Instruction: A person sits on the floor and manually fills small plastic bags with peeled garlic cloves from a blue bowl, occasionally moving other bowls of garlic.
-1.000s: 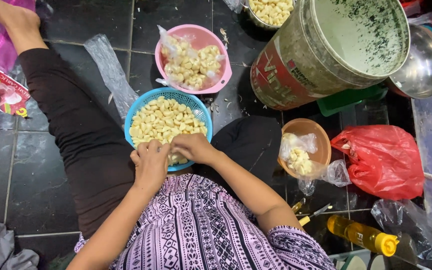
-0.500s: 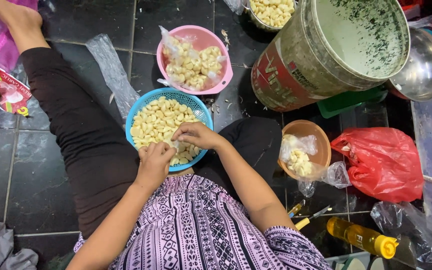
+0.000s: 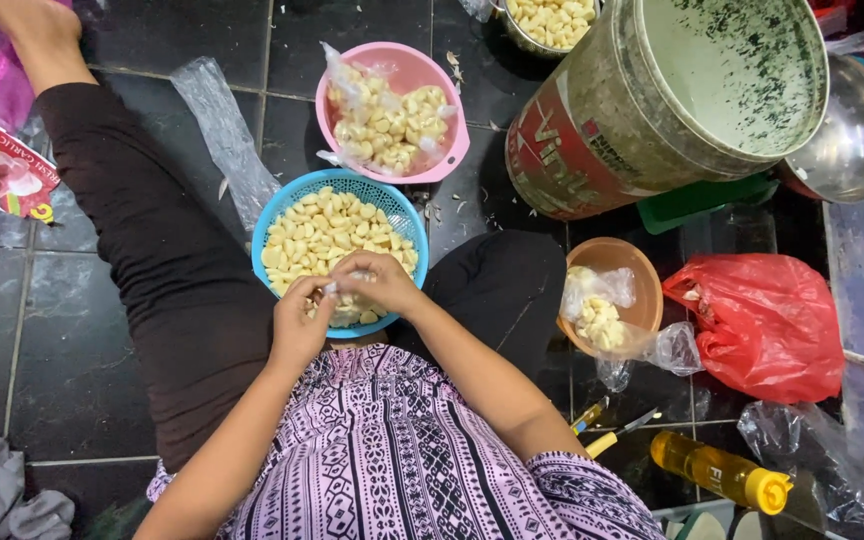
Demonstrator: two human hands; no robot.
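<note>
1. The left hand [image 3: 299, 325] and the right hand [image 3: 377, 282] meet over the near edge of the round blue plastic basket [image 3: 392, 212], which sits on the person's lap between the black-clad legs.
2. Both hands are pinched together on one small pale garlic clove [image 3: 332, 288]; each grip is closed on it with the fingertips, left from below, right from above.
3. The basket is nearly full of peeled pale cloves, so much of the peeling looks done.
4. On the dark tiled floor [image 3: 72, 330] a pink plastic bowl [image 3: 452, 160] holds more cloves in a clear bag, and a brown bowl [image 3: 642, 290] holds a smaller bagged lot; whether these are peeled I cannot tell.
5. A steel pot [image 3: 512, 25] of cloves stands at the top edge.
</note>
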